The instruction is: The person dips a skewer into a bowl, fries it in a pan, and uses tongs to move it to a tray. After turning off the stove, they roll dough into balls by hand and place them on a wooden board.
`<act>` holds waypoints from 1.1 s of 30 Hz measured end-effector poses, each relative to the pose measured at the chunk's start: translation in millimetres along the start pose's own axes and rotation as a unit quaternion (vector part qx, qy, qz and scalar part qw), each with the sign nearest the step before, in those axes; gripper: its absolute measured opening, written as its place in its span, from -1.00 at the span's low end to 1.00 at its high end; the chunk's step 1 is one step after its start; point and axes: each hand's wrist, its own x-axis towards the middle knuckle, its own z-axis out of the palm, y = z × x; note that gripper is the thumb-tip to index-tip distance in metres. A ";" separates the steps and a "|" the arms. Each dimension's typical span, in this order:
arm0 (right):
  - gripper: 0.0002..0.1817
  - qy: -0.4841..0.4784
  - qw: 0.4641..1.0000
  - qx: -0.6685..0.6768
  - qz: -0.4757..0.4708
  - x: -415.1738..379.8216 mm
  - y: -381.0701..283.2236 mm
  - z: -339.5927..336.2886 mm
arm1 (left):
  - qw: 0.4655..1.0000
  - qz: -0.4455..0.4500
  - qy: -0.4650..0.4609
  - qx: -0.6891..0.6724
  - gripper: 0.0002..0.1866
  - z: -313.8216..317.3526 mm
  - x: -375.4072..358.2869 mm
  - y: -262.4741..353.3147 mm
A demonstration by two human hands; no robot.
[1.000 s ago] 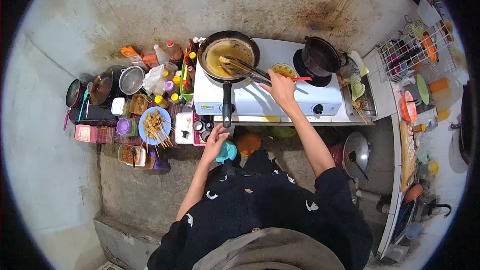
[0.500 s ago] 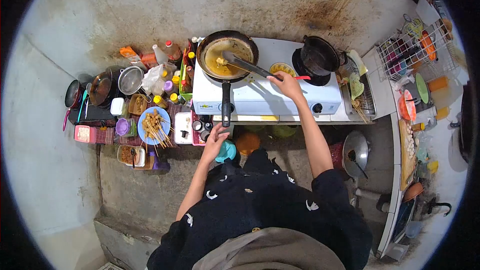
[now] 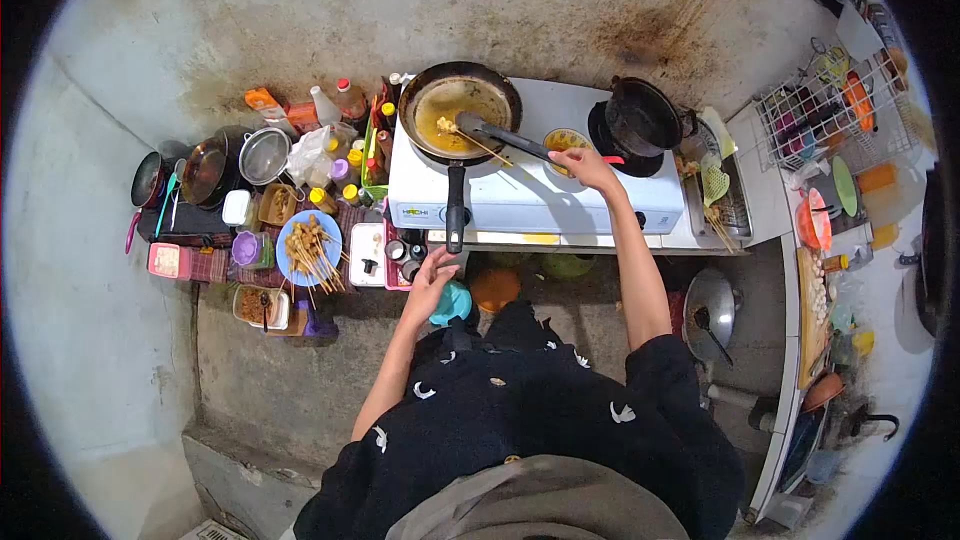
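My right hand (image 3: 585,168) is closed around dark tongs (image 3: 515,140), which reach left over the frying pan (image 3: 505,90). At their tip is a yellowish, coated piece of food on a skewer (image 3: 487,147), whose thin stick points down toward the right rim. Oil or a yellow liquid covers part of the pan's bottom. Below the end of the pan's black handle (image 3: 456,210) is my left hand (image 3: 430,280), fingers loosely apart and nothing seen in them. Partly behind the tongs and right hand stands a patterned bowl (image 3: 566,139) with yellow contents; something red shows beside it.
A black pot (image 3: 642,112) sits on the right burner of the white stove (image 3: 530,205). To the left are a blue plate (image 3: 288,265) of skewers, bottles, a strainer (image 3: 265,155) and food containers. At right are a dish rack (image 3: 825,105) and a wok (image 3: 708,305).
The tongs and my right hand have shifted slightly to the right, and the skewer's stick now shows below the tongs. My left hand stays nearly still.
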 end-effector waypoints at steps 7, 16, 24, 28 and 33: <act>-0.41 -0.014 1.000 0.008 0.009 6.6 7.4 6.6 | 1.000 -0.003 0.002 0.005 -0.50 4.0 -3.0 8.3; -0.44 0.136 0.981 -0.132 -0.047 -24.8 -25.5 16.9 | 1.000 -0.013 0.004 0.013 -0.49 2.5 -2.2 8.9; -0.57 0.240 0.907 -0.293 -0.184 -52.4 -38.4 28.3 | 1.000 -0.013 0.005 0.014 -0.51 1.2 1.2 3.5; -0.54 0.232 0.898 -0.316 -0.201 -56.2 -34.5 33.9 | 1.000 -0.007 -0.002 0.021 -0.49 -0.2 2.6 -2.3; -0.51 0.210 0.912 -0.311 -0.168 -60.3 -39.8 33.0 | 1.000 -0.007 -0.003 0.015 -0.51 -0.3 2.9 -3.5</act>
